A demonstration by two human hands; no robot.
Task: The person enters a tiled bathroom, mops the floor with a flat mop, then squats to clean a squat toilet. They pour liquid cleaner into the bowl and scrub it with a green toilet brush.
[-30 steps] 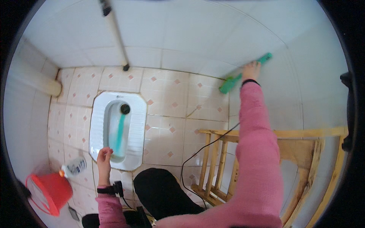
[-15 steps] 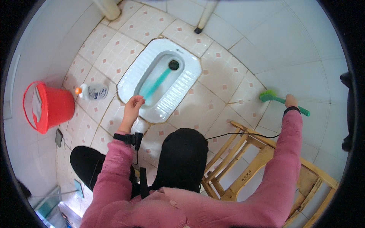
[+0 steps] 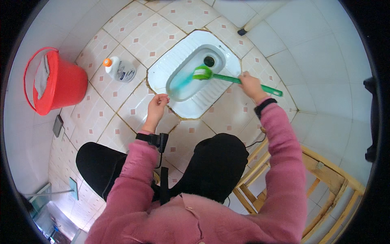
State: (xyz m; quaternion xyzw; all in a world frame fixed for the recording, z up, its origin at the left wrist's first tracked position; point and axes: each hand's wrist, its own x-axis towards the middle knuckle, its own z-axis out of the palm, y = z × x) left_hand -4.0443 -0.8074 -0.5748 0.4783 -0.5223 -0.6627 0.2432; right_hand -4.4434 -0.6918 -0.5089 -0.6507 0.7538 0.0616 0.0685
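My right hand (image 3: 252, 86) grips the green handle of a toilet brush (image 3: 227, 78). Its pale-and-green bristle head is over the basin of a white squat toilet (image 3: 189, 106), close to the dark drain hole. A streak of blue-green liquid (image 3: 181, 85) runs along the basin, partly behind the brush head. Beside the toilet's near left edge is my left hand (image 3: 157, 107), fingers curled together with nothing visible in them. A white bottle with an orange cap (image 3: 120, 70) stands on the tiles left of the toilet.
At the left, a red bucket (image 3: 69, 83) has a grey cloth (image 3: 42, 77) over its rim. A wooden chair (image 3: 325, 173) stands at lower right, near my right arm. A pale pipe (image 3: 260, 18) reaches the floor behind the toilet, by the white tiled wall (image 3: 321, 53).
My right hand has brought the brush from beside the right wall leftward, over the toilet basin. The view has shifted. My left hand stays near the toilet's edge, fingers still curled.
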